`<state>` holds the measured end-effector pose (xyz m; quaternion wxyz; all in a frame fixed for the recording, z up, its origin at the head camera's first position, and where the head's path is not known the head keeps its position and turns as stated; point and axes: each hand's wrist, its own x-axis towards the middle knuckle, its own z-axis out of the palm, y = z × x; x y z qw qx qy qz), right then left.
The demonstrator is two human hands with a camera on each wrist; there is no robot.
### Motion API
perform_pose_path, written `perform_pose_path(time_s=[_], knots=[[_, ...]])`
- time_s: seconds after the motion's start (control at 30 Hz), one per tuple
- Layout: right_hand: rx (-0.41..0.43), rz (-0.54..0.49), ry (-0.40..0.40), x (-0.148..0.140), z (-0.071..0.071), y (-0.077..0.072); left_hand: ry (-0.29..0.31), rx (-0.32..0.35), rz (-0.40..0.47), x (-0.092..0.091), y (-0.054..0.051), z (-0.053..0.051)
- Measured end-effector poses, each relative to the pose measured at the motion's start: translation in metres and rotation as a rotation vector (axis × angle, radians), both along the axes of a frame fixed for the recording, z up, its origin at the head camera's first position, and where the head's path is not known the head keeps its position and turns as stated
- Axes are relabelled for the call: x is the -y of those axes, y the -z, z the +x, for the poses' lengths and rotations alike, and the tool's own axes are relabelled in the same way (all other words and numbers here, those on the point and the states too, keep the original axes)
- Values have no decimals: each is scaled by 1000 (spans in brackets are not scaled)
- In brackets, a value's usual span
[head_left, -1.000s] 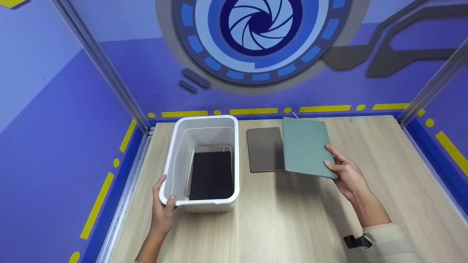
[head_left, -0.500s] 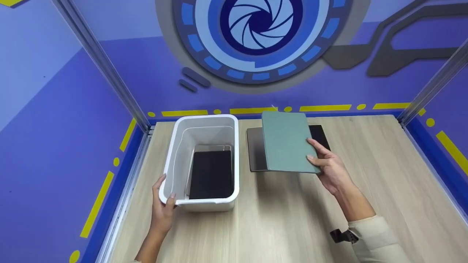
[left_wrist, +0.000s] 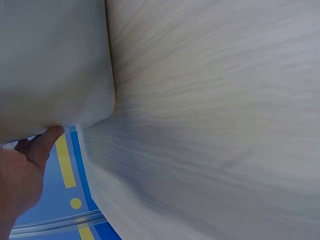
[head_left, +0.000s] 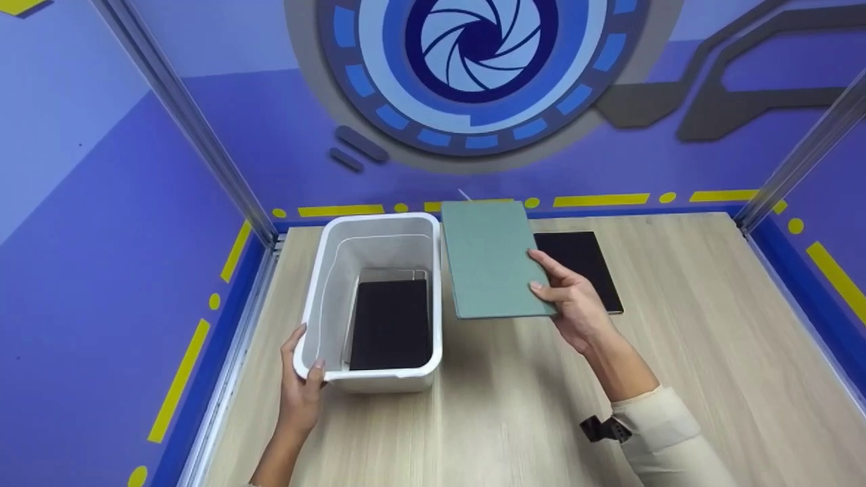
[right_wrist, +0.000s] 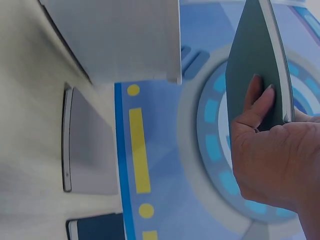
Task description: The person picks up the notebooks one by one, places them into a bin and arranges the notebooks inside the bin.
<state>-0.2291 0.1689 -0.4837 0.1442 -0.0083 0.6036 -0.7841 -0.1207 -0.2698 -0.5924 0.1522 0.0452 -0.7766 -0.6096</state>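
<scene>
My right hand (head_left: 575, 304) pinches a green notebook (head_left: 490, 260) by its right edge and holds it up off the table, just right of the white plastic bin (head_left: 438, 297). In the right wrist view the notebook (right_wrist: 250, 60) shows its page edges, with fingers spread over its underside. My left hand (head_left: 302, 385) grips the bin's near-left corner, thumb over the rim. Inside the bin lies a black notebook (head_left: 391, 325). Beneath the held notebook, a grey-brown notebook (right_wrist: 95, 145) rests on the table, hidden in the head view. Another black notebook (head_left: 580, 267) lies to its right.
The wooden table (head_left: 703, 325) is bounded by a blue-purple back wall (head_left: 237, 135) and side walls. Metal posts (head_left: 805, 159) stand at the back corners.
My right hand has carried the green notebook leftward, from above the right-hand black notebook to beside the bin's rim. It now covers the grey-brown notebook. My left hand and the bin have stayed put.
</scene>
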Motion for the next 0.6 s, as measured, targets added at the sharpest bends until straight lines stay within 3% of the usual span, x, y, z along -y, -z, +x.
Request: perform_pose_path(time_s=[0.23,0.6], knots=[[-27,7,-23,28,0,4,0,-18,-7,1,0,1],[9,-28,-36,65,-6,13,-6,-16,-18,-1,-1,0]])
